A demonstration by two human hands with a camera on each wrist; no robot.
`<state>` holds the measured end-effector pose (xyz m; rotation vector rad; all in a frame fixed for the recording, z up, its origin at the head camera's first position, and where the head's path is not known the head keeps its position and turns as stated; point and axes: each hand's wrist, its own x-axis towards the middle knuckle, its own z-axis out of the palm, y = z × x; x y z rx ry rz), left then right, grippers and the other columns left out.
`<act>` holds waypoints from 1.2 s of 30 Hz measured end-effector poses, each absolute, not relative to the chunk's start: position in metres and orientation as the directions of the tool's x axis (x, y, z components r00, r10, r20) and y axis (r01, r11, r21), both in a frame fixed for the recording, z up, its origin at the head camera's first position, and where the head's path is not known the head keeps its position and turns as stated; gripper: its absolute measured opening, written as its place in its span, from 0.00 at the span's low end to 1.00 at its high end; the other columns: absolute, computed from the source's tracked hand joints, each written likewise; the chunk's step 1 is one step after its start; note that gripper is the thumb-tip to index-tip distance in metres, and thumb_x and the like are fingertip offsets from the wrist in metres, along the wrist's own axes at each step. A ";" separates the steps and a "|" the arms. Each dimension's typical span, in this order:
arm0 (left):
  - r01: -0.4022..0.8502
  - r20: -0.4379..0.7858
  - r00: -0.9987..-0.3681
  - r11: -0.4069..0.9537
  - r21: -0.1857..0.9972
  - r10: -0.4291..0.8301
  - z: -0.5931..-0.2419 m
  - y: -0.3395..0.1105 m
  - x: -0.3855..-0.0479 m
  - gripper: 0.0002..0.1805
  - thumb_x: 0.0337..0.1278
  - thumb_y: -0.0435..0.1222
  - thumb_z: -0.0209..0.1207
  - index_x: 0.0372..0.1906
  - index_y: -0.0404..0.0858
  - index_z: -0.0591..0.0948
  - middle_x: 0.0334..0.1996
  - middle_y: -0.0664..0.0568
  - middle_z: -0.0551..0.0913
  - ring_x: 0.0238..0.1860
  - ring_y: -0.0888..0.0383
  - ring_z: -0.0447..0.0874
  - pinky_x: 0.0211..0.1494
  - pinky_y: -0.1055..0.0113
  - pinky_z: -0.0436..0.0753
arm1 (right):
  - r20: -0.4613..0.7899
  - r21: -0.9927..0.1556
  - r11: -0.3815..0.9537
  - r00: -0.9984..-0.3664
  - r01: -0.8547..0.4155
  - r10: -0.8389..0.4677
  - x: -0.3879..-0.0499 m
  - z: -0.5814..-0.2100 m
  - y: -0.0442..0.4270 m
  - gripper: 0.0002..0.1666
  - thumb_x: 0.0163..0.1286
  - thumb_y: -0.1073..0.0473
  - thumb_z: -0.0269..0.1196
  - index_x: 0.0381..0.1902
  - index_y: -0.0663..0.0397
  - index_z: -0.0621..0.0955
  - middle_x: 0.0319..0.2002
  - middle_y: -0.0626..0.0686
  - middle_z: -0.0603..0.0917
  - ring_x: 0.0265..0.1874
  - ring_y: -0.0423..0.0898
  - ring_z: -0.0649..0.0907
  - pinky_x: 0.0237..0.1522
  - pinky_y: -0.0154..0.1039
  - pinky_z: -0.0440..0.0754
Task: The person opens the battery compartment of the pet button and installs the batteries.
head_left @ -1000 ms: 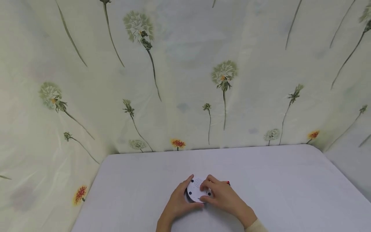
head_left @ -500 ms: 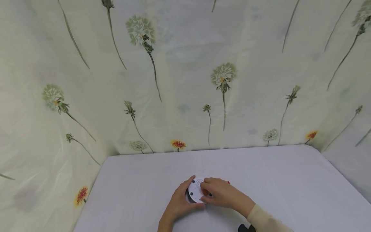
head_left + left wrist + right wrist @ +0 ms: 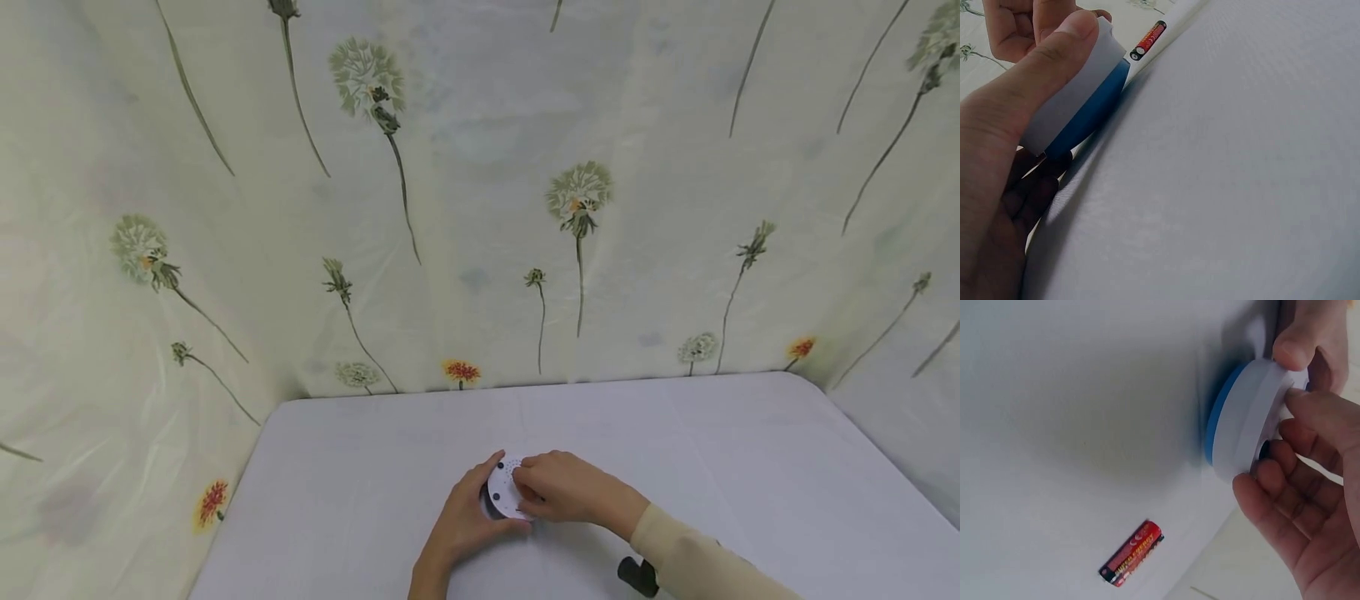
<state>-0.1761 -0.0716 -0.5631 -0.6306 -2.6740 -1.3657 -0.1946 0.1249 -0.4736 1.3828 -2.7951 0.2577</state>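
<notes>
A round white device with a blue front rim lies face down on the table in the head view. Its back has small speaker holes and dark round feet. My left hand grips its left side, thumb along the near edge. Over the right part of the back, my right hand bends its fingers; in the right wrist view its thumb presses the back and its fingertips touch the rim. What lies under those fingers is hidden. Red-and-black batteries, seemingly two side by side, lie on the table nearby.
A white cloth covers the table. Beside the right sleeve lies a dark cylindrical object, partly covered by it. A curtain with dandelion prints hangs behind the table.
My right hand has shifted slightly, its fingers bending further over the device, and more sleeve shows. The dark object has come into view; the batteries are now hidden in the head view.
</notes>
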 end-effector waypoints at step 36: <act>0.375 0.233 -0.918 0.514 0.772 0.319 -0.561 -0.073 -0.178 0.53 0.32 0.63 0.69 0.70 0.53 0.63 0.63 0.57 0.73 0.60 0.59 0.73 0.61 0.58 0.75 | -0.111 -0.103 0.595 -0.585 -0.797 -0.803 -0.208 -0.459 0.105 0.12 0.50 0.54 0.67 0.18 0.44 0.74 0.17 0.37 0.69 0.18 0.34 0.65 0.21 0.29 0.64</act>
